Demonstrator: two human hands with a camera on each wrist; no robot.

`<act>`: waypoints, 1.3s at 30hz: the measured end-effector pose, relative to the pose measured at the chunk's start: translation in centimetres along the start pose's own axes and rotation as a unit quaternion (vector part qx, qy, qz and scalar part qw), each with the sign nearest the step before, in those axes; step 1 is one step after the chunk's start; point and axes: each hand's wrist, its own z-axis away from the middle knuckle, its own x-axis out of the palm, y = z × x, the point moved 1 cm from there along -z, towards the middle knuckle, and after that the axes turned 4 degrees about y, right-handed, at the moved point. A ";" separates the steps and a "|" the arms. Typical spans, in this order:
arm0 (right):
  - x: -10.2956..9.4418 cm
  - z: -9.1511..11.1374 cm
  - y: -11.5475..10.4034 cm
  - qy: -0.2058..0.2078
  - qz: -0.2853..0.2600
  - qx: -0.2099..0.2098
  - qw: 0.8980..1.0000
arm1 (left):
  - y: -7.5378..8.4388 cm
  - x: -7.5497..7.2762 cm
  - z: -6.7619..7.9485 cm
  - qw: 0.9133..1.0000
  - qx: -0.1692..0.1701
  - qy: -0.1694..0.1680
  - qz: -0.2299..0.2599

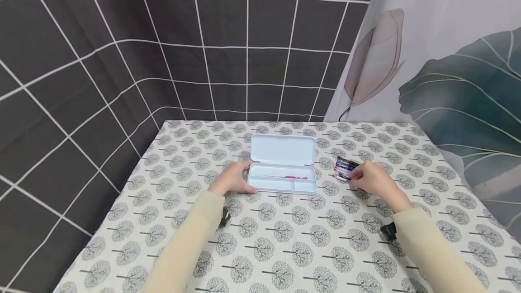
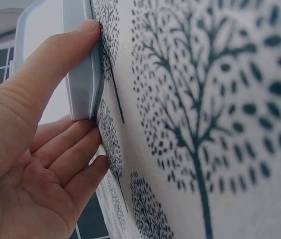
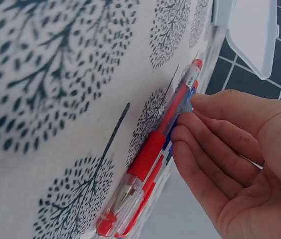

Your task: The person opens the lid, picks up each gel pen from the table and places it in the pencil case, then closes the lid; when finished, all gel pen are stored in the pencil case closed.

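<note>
A light-blue pencil case (image 1: pixel 281 186) stands open on the table, its lid (image 1: pixel 283 149) tipped back. One red pen (image 1: pixel 296 177) lies in the rear compartment. My left hand (image 1: pixel 235 177) holds the case's left end, thumb (image 2: pixel 73 47) at the front wall and fingers round the end. To the right, several red, blue and black pens (image 1: pixel 342 168) lie side by side. My right hand (image 1: pixel 372 180) is at them, thumb and fingertips slightly apart. In the right wrist view, a red gel pen (image 3: pixel 150 154) lies nearest, with blue partly hidden behind the fingertips.
A white cloth (image 1: pixel 281 252) printed with grey trees covers the table. Behind it hangs a dark curtain (image 1: pixel 224 67) with white grid lines. A leaf-patterned drape (image 1: pixel 447 71) hangs at the right. Dark straps (image 1: pixel 388 231) show at the wrists.
</note>
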 end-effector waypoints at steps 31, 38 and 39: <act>0.3 0.9 0.3 -0.004 0.050 -0.010 0.999 | 0.1 -0.2 0.0 1.000 -0.001 0.001 -0.004; 0.1 0.9 0.3 0.011 0.051 -0.015 0.999 | 0.1 -0.3 0.1 1.000 -0.001 -0.001 0.004; 0.1 0.9 0.2 0.012 0.051 -0.017 0.999 | 0.1 -0.3 0.1 1.000 -0.003 -0.002 0.005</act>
